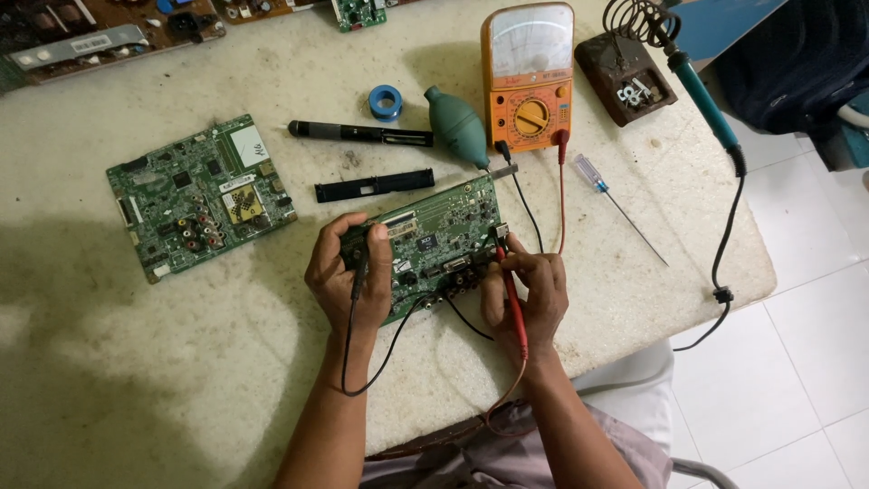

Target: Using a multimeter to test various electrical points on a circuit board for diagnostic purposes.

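On the pale stone bench [226,362], green circuit board [434,244] lies flat; left hand [348,276] pins its edge, grip closed on black probe [359,272], right hand [529,294] pinches red probe [511,294] like a pen for aiming at contacts.

The table [634,299] looks like pale stone or concrete, matt, rough and stained. The green circuit board [444,240] at its centre has a faintly glossy lacquer, studded with small metal and plastic parts; a second board [199,195] at nine o'clock looks alike. At twelve, the orange multimeter [528,77] is smooth plastic (its dial window glossy). The teal blower bulb [457,127] looks like matt rubber.
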